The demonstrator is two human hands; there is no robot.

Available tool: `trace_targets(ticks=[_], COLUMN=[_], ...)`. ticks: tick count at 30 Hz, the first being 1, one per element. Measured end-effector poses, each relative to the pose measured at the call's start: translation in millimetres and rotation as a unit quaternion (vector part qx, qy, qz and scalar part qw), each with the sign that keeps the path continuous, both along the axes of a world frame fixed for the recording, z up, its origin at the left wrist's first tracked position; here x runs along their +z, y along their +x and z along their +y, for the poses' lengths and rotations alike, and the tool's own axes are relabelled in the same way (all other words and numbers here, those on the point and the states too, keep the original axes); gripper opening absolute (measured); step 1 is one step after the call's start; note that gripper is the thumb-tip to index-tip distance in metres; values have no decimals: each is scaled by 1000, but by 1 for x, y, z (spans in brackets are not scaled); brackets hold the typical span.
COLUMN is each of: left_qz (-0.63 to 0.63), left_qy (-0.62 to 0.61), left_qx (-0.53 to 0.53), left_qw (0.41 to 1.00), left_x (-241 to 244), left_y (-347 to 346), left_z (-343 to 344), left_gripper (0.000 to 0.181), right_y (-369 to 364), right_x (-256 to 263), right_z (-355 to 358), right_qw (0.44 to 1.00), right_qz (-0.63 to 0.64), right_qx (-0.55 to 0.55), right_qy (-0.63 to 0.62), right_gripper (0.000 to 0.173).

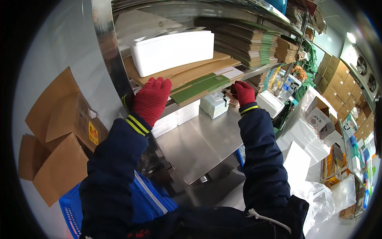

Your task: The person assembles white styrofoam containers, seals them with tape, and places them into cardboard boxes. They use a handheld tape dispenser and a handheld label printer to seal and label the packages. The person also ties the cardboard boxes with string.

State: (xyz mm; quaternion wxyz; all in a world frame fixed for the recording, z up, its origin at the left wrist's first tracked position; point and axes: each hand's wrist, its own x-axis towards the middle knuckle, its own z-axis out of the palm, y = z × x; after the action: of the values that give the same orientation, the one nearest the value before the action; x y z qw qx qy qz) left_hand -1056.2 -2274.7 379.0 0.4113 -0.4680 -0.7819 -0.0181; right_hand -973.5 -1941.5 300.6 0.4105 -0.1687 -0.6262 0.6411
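My left hand (152, 100), in a red dotted glove, is spread palm-down at the front edge of a shelf, fingers extended near a brown flattened carton (182, 70). A white foam box (174, 52) stands on that carton, just beyond the fingertips. My right hand (244, 93), gloved in red too, has curled fingers by the right end of a green-faced cardboard sheet (200, 89). Whether those fingers hold anything is hidden. Below the sheet, a small white carton with black tape (215, 104) sits on a stainless steel table (206, 134).
Tied stacks of flattened cartons (253, 44) fill the shelf's right side. A steel post (109, 44) rises beside my left hand. An opened cardboard box (65, 131) and blue crates (149, 197) are at lower left. White foam boxes (188, 113) stand under the shelf.
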Motion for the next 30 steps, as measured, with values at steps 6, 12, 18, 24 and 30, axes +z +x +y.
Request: trace_targets(ticks=[6, 12, 18, 24, 30], left_qz=[58, 35, 89, 58, 79], left_qy=[80, 101, 100, 68, 79], left_qx=[-53, -23, -48, -26, -39], left_qw=[994, 994, 990, 996, 993], left_x=[17, 48, 63, 73, 71], left_y=[-10, -6, -17, -7, -11], left_z=[-4, -1, -1, 0, 3], left_gripper=[29, 28, 35, 30, 23], right_y=[-10, -20, -64, -84, -136], right_x=[12, 63, 94, 100, 87], right_z=[-16, -14, -48, -68, -91], right_qw=[898, 685, 482, 478, 660], right_qz=[-6, -87, -175, -168, -8], right_qx=[-109, -116, -30, -39, -136], right_qy=[426, 713, 858, 861, 739], right_gripper=[22, 31, 37, 45, 31])
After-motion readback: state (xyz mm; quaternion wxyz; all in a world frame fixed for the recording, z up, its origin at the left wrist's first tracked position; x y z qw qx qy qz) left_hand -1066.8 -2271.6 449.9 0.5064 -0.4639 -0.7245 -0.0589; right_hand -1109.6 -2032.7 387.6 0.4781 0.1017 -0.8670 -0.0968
